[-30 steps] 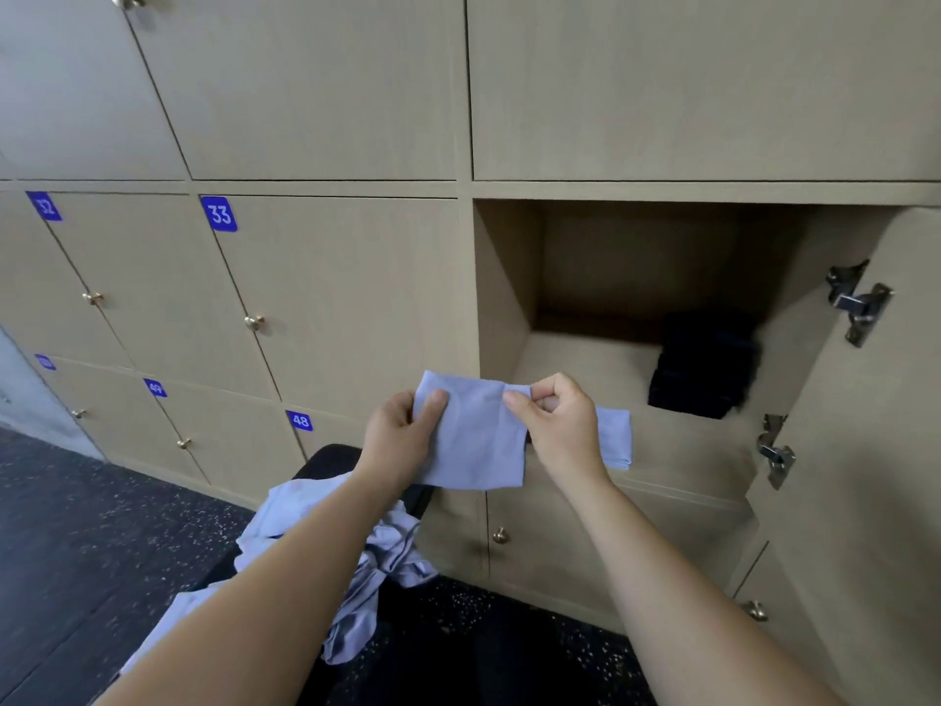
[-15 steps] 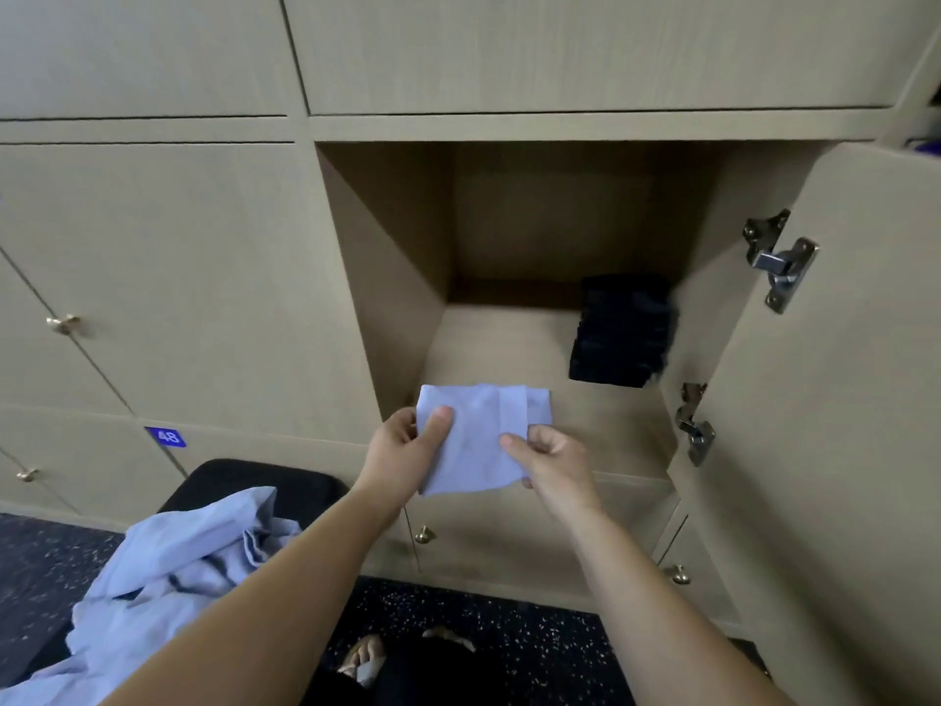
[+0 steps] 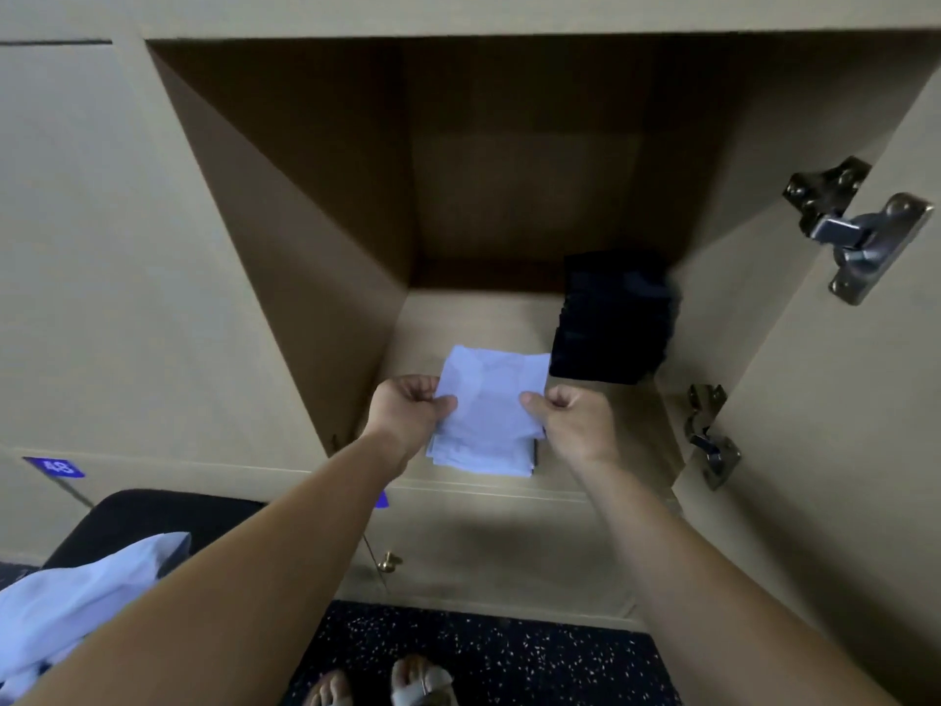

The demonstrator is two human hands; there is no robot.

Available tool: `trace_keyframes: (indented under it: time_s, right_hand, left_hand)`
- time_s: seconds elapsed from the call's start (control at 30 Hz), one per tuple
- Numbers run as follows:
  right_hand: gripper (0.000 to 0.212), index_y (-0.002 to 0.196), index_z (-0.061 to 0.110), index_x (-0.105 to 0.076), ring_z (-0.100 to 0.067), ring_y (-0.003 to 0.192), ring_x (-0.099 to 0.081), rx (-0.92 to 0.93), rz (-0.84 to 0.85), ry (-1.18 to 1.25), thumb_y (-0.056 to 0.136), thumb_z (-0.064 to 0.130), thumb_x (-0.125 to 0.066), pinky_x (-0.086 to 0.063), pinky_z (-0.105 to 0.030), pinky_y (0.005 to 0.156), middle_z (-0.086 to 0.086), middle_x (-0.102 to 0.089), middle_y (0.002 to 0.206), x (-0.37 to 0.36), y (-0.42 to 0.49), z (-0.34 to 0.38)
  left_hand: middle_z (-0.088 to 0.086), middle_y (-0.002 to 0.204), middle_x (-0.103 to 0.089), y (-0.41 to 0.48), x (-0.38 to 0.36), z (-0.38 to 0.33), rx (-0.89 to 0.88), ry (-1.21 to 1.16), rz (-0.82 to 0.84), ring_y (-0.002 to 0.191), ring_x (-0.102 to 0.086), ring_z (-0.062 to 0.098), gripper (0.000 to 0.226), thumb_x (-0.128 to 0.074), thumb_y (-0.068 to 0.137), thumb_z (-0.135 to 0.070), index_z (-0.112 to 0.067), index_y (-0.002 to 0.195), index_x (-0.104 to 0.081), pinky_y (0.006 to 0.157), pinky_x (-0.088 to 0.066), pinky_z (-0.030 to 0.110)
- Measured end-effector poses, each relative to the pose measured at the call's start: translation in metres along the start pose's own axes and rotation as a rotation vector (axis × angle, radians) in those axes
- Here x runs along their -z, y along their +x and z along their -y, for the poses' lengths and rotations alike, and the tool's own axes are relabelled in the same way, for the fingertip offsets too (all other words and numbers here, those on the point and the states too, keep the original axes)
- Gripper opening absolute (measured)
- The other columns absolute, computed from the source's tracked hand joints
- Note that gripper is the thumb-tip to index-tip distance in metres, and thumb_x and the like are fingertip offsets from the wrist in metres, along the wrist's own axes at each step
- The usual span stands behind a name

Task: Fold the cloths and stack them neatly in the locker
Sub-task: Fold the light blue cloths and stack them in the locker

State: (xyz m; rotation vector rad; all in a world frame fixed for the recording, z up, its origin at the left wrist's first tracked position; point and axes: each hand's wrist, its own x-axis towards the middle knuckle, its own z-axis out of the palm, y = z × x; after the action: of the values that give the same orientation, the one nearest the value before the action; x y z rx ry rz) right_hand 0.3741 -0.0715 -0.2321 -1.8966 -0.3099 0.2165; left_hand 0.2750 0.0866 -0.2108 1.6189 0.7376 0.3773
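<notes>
A folded light blue cloth [image 3: 491, 400] is held just above a stack of folded light blue cloths [image 3: 483, 458] at the front of the open locker's floor [image 3: 458, 323]. My left hand [image 3: 410, 412] pinches the cloth's left edge and my right hand [image 3: 573, 422] pinches its right edge. A stack of folded black cloths [image 3: 611, 318] stands deeper in the locker on the right, against its side wall.
The locker door [image 3: 840, 425] hangs open on the right, with two metal hinges [image 3: 855, 229] showing. A heap of unfolded light blue cloths [image 3: 66, 608] lies on a black seat [image 3: 153, 517] at the lower left. Shut lockers fill the left, and speckled dark floor [image 3: 483, 654] lies below.
I have moved closer to the locker and both hands have carried the folded cloth forward into the opening, over the blue stack. The right hand shifted to the cloth's right edge.
</notes>
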Motion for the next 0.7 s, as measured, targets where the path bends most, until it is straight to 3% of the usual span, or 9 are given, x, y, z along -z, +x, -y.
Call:
trace_keyframes:
  time_s: [0.07, 0.13, 0.33, 0.43, 0.5, 0.6, 0.7]
  right_hand:
    - [0.034, 0.061, 0.004, -0.054, -0.016, 0.058, -0.040, -0.017, 0.009, -0.026, 0.083, 0.023, -0.071, -0.030, -0.029, 0.057, -0.006, -0.046, 0.058, -0.003, 0.007, -0.007]
    - [0.038, 0.055, 0.010, -0.049, -0.016, 0.056, -0.040, -0.035, 0.015, -0.039, 0.084, 0.023, -0.071, -0.031, -0.029, 0.057, -0.002, -0.046, 0.055, -0.006, 0.011, -0.015]
    - [0.041, 0.051, 0.015, -0.049, -0.015, 0.051, -0.042, -0.077, 0.018, -0.081, 0.082, 0.028, -0.072, -0.038, -0.032, 0.058, 0.008, -0.046, 0.044, -0.018, 0.015, -0.039]
    - [0.032, 0.062, 0.009, -0.060, -0.017, 0.054, -0.049, -0.074, 0.023, -0.096, 0.081, 0.032, -0.072, -0.049, -0.040, 0.062, -0.002, -0.057, 0.053, -0.021, 0.015, -0.045]
    - [0.029, 0.068, 0.008, -0.064, -0.019, 0.057, -0.054, -0.075, 0.022, -0.087, 0.081, 0.032, -0.072, -0.052, -0.042, 0.064, -0.010, -0.065, 0.062, -0.022, 0.015, -0.046]
    - [0.024, 0.071, 0.012, -0.066, -0.022, 0.064, -0.062, -0.102, 0.024, -0.089, 0.080, 0.033, -0.073, -0.053, -0.042, 0.068, -0.008, -0.070, 0.070, -0.024, 0.013, -0.050]
    - [0.014, 0.080, 0.021, -0.068, -0.019, 0.079, -0.067, -0.073, -0.014, -0.110, 0.081, 0.034, -0.072, -0.055, -0.039, 0.074, 0.003, -0.072, 0.081, -0.024, 0.012, -0.047]
  left_hand:
    - [0.007, 0.088, -0.074, 0.008, -0.004, 0.008, 0.012, 0.014, -0.006, 0.079, -0.069, 0.020, 0.011, -0.069, 0.086, 0.001, -0.008, 0.090, -0.073, 0.071, -0.056, 0.025]
    - [0.007, 0.090, -0.074, 0.014, -0.006, 0.017, 0.005, 0.030, -0.010, 0.080, -0.069, 0.019, 0.011, -0.069, 0.086, 0.001, -0.006, 0.095, -0.072, 0.069, -0.056, 0.022]
    - [-0.004, 0.080, -0.072, 0.021, -0.008, 0.038, -0.015, 0.022, 0.004, 0.069, -0.067, 0.007, 0.016, -0.068, 0.086, 0.003, -0.012, 0.093, -0.070, 0.063, -0.055, 0.015]
    - [-0.006, 0.079, -0.071, 0.021, -0.008, 0.043, -0.021, 0.021, -0.005, 0.062, -0.066, -0.001, 0.019, -0.068, 0.086, 0.004, -0.012, 0.096, -0.070, 0.061, -0.053, 0.013]
    - [-0.004, 0.082, -0.072, 0.021, -0.007, 0.046, -0.018, 0.032, -0.008, 0.066, -0.068, 0.003, 0.019, -0.069, 0.085, 0.003, -0.008, 0.100, -0.070, 0.066, -0.055, 0.017]
    - [0.004, 0.091, -0.073, 0.019, -0.007, 0.049, -0.020, 0.120, -0.016, 0.086, -0.070, 0.022, 0.026, -0.072, 0.084, -0.001, -0.004, 0.109, -0.067, 0.084, -0.056, 0.035]
    - [-0.002, 0.094, -0.068, 0.018, -0.009, 0.045, -0.106, 0.309, -0.042, 0.094, -0.065, 0.023, 0.027, -0.072, 0.083, -0.005, -0.014, 0.107, -0.063, 0.088, -0.051, 0.031]
